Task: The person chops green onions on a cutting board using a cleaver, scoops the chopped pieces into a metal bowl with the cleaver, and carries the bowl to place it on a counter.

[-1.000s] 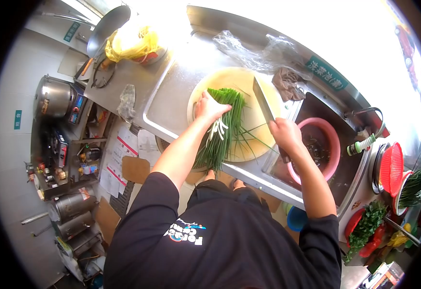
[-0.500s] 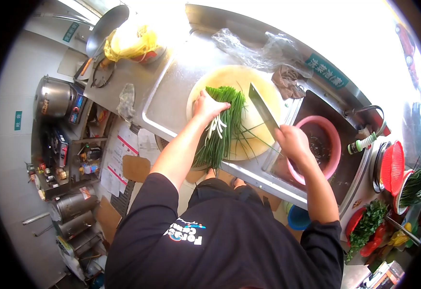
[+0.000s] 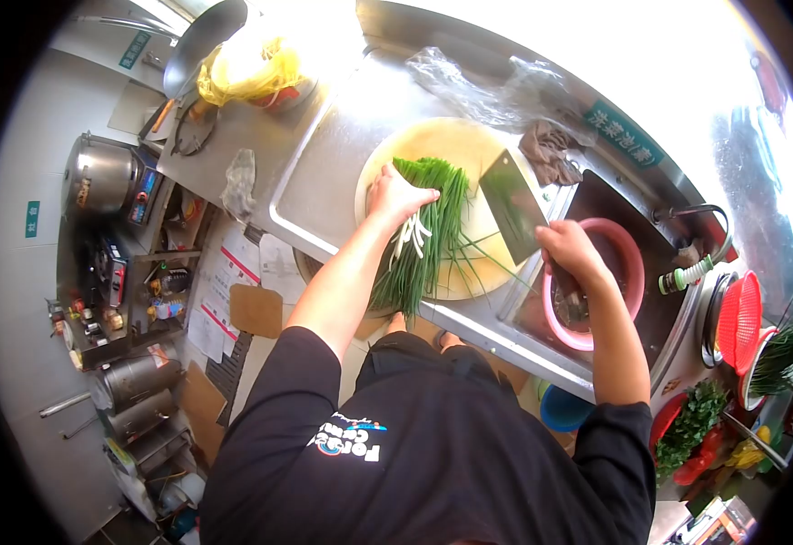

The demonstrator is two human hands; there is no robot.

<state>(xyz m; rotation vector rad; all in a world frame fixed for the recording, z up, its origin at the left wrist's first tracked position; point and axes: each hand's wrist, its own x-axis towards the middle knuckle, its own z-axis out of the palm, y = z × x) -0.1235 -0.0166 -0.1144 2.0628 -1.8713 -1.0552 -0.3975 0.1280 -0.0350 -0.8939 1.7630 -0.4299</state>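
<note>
A thick bunch of green chives [image 3: 446, 213] with some white stem ends lies across the round cutting board [image 3: 478, 145], its long ends hanging over the near edge. My left hand [image 3: 398, 193] is closed around the bunch from its left side, near the top. In my right hand [image 3: 571, 247] is the handle of a cleaver [image 3: 510, 204]. Its broad blade is tilted so the flat face shows, over the right part of the board and apart from the bunch. A few loose strands stick out from the bunch toward the right.
Right of the board, a pink basin [image 3: 634, 263] stands in the sink [image 3: 596, 195] beside a curved faucet [image 3: 728, 218]. Behind lie a crumpled brown cloth [image 3: 549, 150] and clear plastic [image 3: 478, 86]. Red baskets [image 3: 739, 318] and leafy greens [image 3: 691, 422] are at far right.
My right hand has moved slightly right and turned the cleaver, so its blade shows broad instead of nearly edge-on. My left hand stays on the chives.
</note>
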